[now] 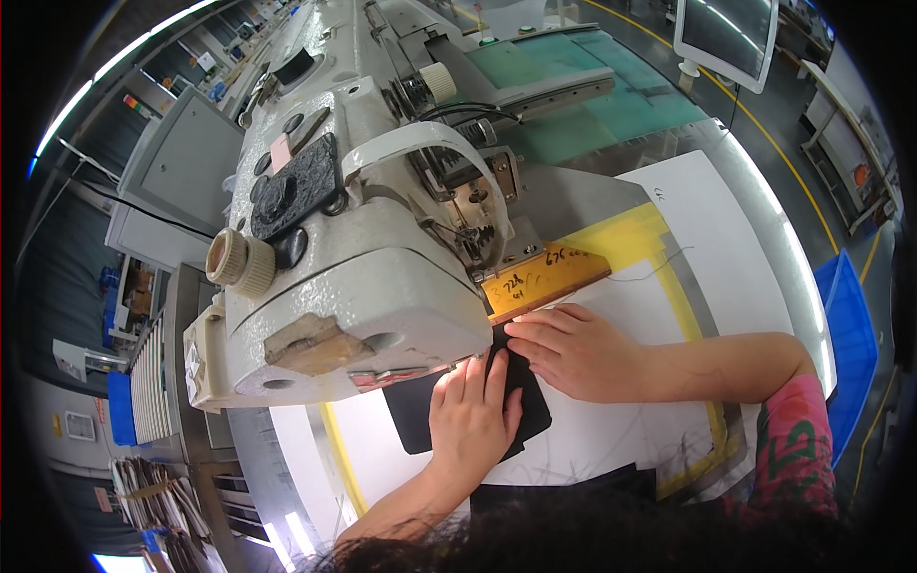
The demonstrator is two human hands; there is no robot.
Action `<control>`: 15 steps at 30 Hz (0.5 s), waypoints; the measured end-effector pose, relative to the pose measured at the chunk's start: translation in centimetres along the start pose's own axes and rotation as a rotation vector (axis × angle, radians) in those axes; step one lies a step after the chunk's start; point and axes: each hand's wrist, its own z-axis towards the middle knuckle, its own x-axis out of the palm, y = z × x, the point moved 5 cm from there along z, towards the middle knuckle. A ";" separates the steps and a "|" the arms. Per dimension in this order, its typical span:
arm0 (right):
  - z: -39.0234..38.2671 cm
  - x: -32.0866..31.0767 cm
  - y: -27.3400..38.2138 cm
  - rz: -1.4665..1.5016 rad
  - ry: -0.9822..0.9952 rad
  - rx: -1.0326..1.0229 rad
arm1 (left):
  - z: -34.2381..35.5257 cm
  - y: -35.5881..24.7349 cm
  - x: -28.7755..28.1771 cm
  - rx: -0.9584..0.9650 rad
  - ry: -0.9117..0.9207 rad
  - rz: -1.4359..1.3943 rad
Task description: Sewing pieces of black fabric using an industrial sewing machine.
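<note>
A white industrial sewing machine [363, 296] fills the upper middle, its needle assembly [473, 210] above a yellow guide plate [564, 270] with handwriting. My left hand [468, 425] lies with fingers extended on a black flat piece [415, 411] below the machine head, its fingertips close under the head. My right hand [568, 353] rests flat just below the yellow plate, fingertips on the black piece beside my left hand. The part of the piece under the head is hidden. A white work sheet [640, 439] edged with yellow tape lies beneath them.
More black material [564, 487] lies near me. A blue bin [850, 334] stands at the right, with a monitor [721, 43] above. A green plate [602, 86] is behind the machine. A grey control box [167, 167] and stacked patterns [143, 506] are at the left.
</note>
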 end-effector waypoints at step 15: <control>0.1 -0.2 -0.3 0.085 0.026 0.058 | 0.0 -0.2 -0.4 0.036 -0.013 0.024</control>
